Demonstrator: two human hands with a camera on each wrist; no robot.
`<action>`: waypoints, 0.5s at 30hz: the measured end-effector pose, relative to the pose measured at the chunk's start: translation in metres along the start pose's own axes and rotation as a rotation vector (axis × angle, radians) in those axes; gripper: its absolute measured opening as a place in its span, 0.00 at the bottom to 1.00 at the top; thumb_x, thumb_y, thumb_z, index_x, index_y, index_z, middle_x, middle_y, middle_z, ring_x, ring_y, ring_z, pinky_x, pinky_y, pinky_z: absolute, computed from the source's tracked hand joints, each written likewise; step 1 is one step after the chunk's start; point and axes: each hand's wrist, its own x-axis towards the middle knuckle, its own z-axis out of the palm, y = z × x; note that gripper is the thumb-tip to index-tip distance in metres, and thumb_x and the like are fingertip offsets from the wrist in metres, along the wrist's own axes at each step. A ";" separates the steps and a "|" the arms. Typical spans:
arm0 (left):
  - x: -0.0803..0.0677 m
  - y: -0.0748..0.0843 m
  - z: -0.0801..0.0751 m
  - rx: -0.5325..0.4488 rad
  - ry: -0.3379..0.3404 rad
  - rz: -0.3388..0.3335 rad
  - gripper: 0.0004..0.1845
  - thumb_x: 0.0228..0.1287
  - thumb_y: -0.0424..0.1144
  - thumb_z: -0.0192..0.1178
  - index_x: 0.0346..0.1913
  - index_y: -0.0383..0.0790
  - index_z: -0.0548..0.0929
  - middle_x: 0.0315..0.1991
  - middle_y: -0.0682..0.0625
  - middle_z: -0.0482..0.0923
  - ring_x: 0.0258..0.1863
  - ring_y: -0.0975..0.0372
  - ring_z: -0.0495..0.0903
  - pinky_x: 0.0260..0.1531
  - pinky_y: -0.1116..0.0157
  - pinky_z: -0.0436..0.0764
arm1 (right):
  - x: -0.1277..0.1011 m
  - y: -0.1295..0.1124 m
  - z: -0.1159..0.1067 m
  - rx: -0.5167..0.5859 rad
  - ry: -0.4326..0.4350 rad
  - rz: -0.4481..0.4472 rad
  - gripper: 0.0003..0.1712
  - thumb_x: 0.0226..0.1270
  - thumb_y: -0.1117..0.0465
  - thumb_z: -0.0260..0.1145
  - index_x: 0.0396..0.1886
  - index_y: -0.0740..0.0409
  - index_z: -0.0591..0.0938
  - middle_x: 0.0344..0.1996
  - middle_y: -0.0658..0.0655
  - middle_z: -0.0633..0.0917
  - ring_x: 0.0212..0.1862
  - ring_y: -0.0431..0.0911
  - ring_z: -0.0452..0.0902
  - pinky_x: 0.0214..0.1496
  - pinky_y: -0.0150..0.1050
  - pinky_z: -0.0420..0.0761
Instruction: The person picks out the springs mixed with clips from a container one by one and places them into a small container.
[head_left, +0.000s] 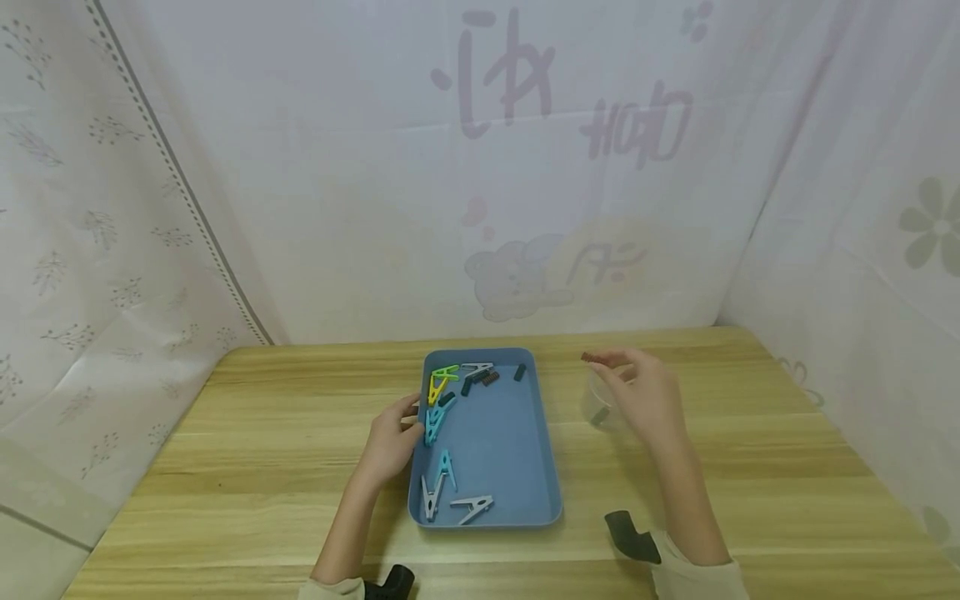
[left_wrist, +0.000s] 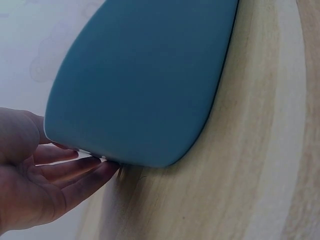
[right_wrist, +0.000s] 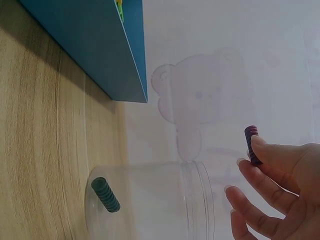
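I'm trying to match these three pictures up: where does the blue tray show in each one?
Head view: the blue tray lies mid-table, between the left hand and right hand.
Left wrist view: its outer wall fills the upper middle, fingers touching its edge.
Right wrist view: one corner shows top left.
Shared landmark: the wooden table.

Soft even light, slightly blurry edges
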 end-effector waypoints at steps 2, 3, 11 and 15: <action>0.000 0.000 0.000 -0.002 0.000 -0.002 0.28 0.72 0.25 0.50 0.74 0.22 0.69 0.64 0.24 0.76 0.61 0.34 0.81 0.56 0.44 0.85 | 0.000 0.001 -0.001 0.005 0.002 -0.004 0.17 0.77 0.56 0.68 0.55 0.62 0.87 0.52 0.65 0.89 0.50 0.62 0.86 0.36 0.39 0.81; 0.000 0.000 0.000 -0.001 -0.001 -0.002 0.28 0.72 0.25 0.50 0.74 0.22 0.69 0.64 0.24 0.76 0.62 0.34 0.81 0.56 0.44 0.85 | 0.000 0.001 -0.001 0.005 0.000 -0.001 0.17 0.77 0.56 0.68 0.55 0.63 0.87 0.52 0.65 0.89 0.50 0.62 0.86 0.36 0.39 0.80; 0.000 0.001 0.000 -0.002 -0.004 -0.005 0.28 0.72 0.25 0.50 0.74 0.22 0.69 0.64 0.24 0.76 0.61 0.34 0.81 0.56 0.43 0.85 | -0.001 0.002 -0.004 0.009 0.004 0.002 0.18 0.77 0.56 0.68 0.56 0.64 0.86 0.53 0.67 0.88 0.50 0.64 0.85 0.34 0.39 0.81; 0.000 0.001 0.000 -0.002 -0.001 -0.006 0.28 0.72 0.25 0.50 0.74 0.22 0.69 0.64 0.25 0.76 0.61 0.34 0.81 0.56 0.44 0.85 | -0.001 0.003 -0.006 0.011 0.014 -0.002 0.17 0.77 0.56 0.68 0.55 0.63 0.87 0.52 0.66 0.89 0.49 0.63 0.86 0.34 0.38 0.80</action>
